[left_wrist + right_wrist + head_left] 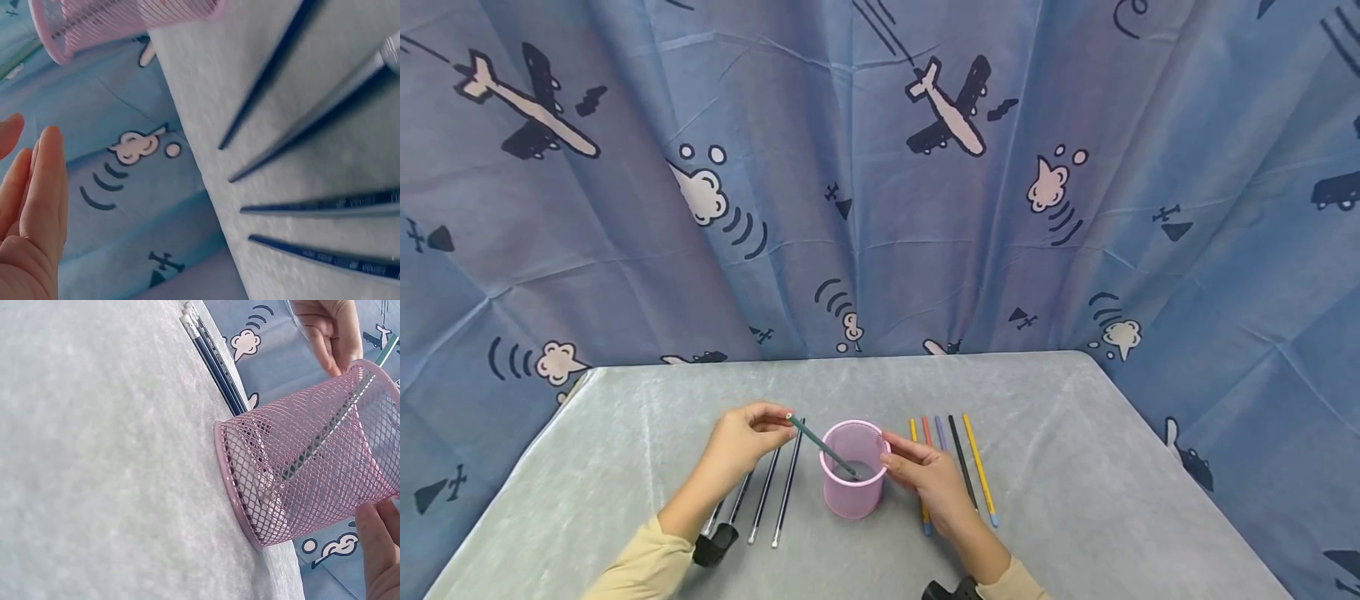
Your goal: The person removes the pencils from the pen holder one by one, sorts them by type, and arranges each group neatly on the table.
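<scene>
A pink mesh pencil cup (852, 498) stands upright on the table. One green pencil (820, 446) leans inside it, its upper end sticking out over the rim toward the left. My left hand (741, 442) is beside that upper end; the right wrist view shows a gap between its fingers (328, 347) and the pencil. With fingers and thumb, my right hand (928, 479) holds the cup's right side near the rim. In the left wrist view, the left hand (37, 194) has its fingers extended with nothing between them.
Several dark blue pencils (787, 483) with white erasers lie left of the cup, some partly covered by the left arm. To the right lie several coloured pencils, among them a yellow one (981, 471) and a black one (961, 458). A patterned blue curtain (880, 208) hangs behind the grey-white table (1075, 500).
</scene>
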Tool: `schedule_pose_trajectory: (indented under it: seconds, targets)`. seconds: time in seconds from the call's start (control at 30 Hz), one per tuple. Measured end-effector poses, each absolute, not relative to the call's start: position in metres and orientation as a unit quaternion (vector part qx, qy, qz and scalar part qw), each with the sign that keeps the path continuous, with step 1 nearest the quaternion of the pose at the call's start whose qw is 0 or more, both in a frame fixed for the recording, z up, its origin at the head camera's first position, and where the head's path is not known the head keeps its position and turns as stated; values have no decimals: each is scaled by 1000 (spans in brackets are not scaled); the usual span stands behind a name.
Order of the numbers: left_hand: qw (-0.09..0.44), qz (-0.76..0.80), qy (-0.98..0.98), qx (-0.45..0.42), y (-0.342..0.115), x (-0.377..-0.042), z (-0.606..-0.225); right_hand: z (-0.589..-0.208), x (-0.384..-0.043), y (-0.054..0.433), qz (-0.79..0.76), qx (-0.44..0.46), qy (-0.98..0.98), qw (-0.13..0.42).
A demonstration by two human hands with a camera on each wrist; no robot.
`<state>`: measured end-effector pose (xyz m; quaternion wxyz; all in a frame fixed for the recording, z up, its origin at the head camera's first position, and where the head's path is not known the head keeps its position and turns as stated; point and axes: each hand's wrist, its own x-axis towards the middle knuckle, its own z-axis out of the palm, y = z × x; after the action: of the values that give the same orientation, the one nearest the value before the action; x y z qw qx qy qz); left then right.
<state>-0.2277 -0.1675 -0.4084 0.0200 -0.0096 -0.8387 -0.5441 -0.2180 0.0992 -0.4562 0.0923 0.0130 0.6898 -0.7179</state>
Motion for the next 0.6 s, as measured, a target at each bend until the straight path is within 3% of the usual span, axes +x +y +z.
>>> schedule_pose_trajectory:
  seconds: [0.27,0.6]
  targets:
    - [-12,-581,-814,-11,-158,-216,-404,-457,-218,99,-715,17,694,85]
    - [-11,-614,-789,-13,-149,-211,-407,-457,-219,99,-714,13,694,88]
